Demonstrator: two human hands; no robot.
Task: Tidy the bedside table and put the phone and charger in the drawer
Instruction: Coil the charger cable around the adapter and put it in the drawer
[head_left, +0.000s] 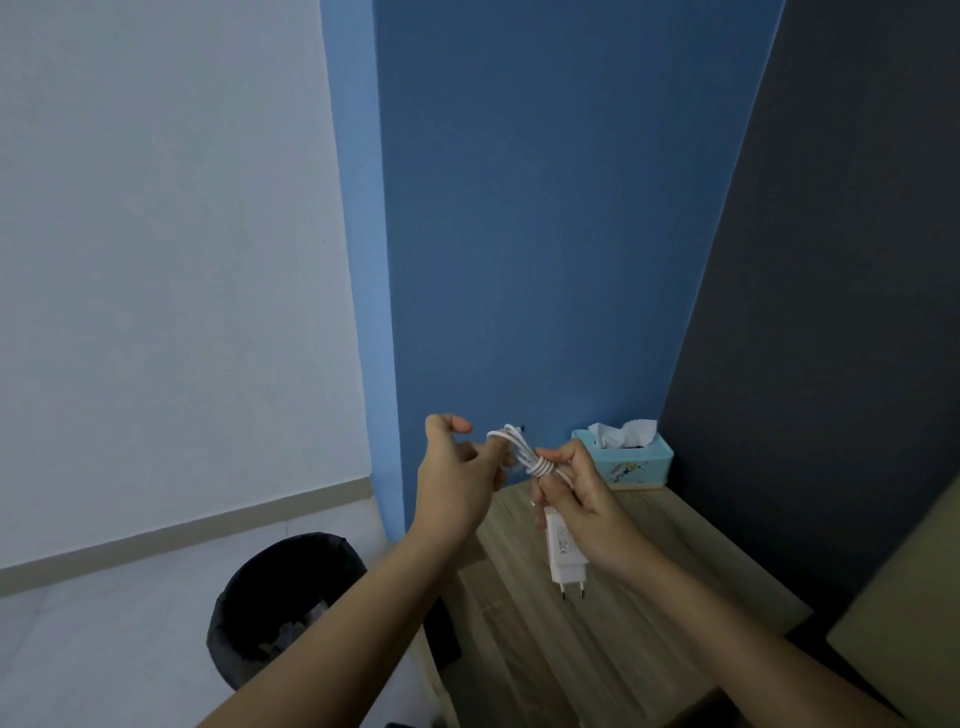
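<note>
A white charger (565, 553) with a two-pin plug hangs below my right hand (582, 499), held above the wooden bedside table (649, 566). Its white cable (524, 451) is coiled into a bundle with several turns wound around the middle. My right hand pinches the bundle at the wound part. My left hand (457, 467) grips the cable's looped far end, thumb raised. The phone and the drawer are not in view.
A light-blue tissue box (631, 462) stands at the table's back corner against the blue wall. A black bin (280, 608) with a dark liner sits on the floor left of the table. A dark panel and a tan surface (904, 613) flank the right.
</note>
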